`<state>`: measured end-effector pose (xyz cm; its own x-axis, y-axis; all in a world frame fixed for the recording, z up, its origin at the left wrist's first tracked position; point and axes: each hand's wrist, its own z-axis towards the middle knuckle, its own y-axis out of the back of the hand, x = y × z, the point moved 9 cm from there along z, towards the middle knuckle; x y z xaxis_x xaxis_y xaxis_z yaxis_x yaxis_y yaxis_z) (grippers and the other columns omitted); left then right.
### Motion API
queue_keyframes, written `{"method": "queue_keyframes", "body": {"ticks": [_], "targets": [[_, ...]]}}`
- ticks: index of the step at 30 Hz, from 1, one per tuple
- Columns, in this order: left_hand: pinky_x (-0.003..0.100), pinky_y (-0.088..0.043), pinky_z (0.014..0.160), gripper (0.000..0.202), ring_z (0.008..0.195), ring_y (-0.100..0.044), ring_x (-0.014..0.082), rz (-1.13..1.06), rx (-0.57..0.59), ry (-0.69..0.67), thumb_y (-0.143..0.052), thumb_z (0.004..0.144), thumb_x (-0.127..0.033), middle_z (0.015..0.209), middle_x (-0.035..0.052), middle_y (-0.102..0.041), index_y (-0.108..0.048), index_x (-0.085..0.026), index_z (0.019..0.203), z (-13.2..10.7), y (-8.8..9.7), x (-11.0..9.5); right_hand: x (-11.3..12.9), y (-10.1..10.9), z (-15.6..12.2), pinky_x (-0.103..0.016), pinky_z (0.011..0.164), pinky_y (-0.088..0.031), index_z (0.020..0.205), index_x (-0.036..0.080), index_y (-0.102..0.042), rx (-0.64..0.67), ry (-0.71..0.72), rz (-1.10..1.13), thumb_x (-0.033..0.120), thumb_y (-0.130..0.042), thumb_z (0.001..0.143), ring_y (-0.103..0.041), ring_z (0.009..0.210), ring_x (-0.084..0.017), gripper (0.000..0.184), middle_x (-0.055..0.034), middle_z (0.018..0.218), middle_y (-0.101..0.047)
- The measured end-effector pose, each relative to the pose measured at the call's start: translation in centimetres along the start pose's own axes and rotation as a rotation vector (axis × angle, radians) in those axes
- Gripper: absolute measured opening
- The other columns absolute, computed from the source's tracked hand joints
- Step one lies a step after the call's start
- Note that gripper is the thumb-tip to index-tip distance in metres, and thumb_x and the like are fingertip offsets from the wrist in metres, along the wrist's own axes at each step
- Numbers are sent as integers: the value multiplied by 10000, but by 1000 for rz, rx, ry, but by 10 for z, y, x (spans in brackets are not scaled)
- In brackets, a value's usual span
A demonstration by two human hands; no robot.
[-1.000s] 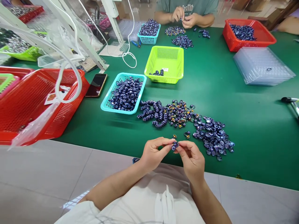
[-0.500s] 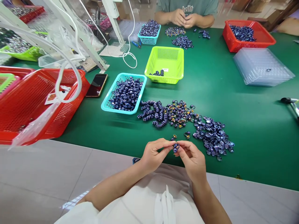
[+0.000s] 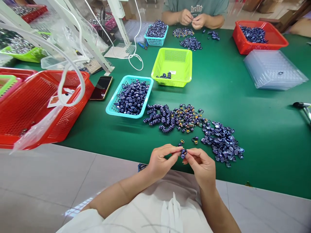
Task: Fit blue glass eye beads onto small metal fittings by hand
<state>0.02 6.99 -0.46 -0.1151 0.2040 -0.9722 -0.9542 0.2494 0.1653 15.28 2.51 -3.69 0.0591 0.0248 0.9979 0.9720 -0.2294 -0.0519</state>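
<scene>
Over the table's near edge, my left hand (image 3: 161,162) and my right hand (image 3: 203,166) meet fingertip to fingertip. Both pinch a small dark blue metal ring with a rounded head (image 3: 183,153); the fingers hide part of it. Just beyond lie two loose pieces, a ring with a gold-coloured part (image 3: 195,139) and another like it (image 3: 181,142). Farther off is a pile of such rings (image 3: 187,118). Left of that pile lie coiled rows of stacked dark blue rings (image 3: 160,117). To the right, shiny dark blue caps (image 3: 222,142) form a heap.
A turquoise basket (image 3: 109,111) full of dark blue pieces and a lime green basket (image 3: 183,82) stand beyond. At left are a phone (image 3: 102,88) and red baskets (image 3: 73,119). Clear plastic trays (image 3: 272,72) and a red basin (image 3: 279,41) stand at right. A co-worker's hands (image 3: 193,20) work opposite.
My right hand has shifted slightly to the right, and the ring has turned a little between my fingertips. The co-worker's hands have moved slightly apart.
</scene>
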Motion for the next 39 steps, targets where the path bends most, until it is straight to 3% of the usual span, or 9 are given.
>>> {"method": "queue_keyframes", "body": {"ticks": [6, 17, 27, 36, 39], "targets": [[263, -556, 669, 202, 713, -695, 166, 16, 17, -13, -625, 890, -178, 820, 79, -781, -786, -181, 1012, 0, -2, 0, 5, 0, 0, -292, 642, -630, 914, 252, -728, 29, 93, -71, 244, -695, 866, -702, 707, -157, 59, -17, 867, -714], [311, -581, 767, 241, 825, -719, 187, 27, 64, -134, -629, 904, -158, 964, 95, -789, -751, -205, 1106, -2, -6, -10, 1, 3, 4, -267, 640, -623, 894, 222, -692, 38, -41, -132, 308, -701, 862, -722, 662, -155, 92, -6, 787, -733], [321, -590, 726, 239, 792, -723, 183, 40, 40, -192, -618, 916, -160, 955, 88, -796, -752, -224, 1102, -4, -5, -11, 3, 1, -1, -294, 695, -608, 909, 241, -699, 46, 49, -110, 257, -680, 877, -702, 754, -165, 40, -25, 869, -723], [313, -578, 724, 297, 789, -724, 178, -20, 48, -224, -646, 889, -106, 933, 66, -799, -744, -256, 1126, -5, -5, -15, -3, -2, 1, -254, 618, -617, 872, 210, -705, 61, -152, 61, 324, -733, 842, -710, 642, -141, 121, -5, 751, -725], [311, -575, 715, 278, 781, -725, 178, -38, 44, -207, -647, 891, -113, 926, 72, -799, -751, -249, 1109, -4, -5, -14, -4, -1, 0, -238, 607, -613, 863, 210, -709, 45, -157, 45, 329, -740, 837, -706, 626, -130, 125, -4, 751, -727]]}}
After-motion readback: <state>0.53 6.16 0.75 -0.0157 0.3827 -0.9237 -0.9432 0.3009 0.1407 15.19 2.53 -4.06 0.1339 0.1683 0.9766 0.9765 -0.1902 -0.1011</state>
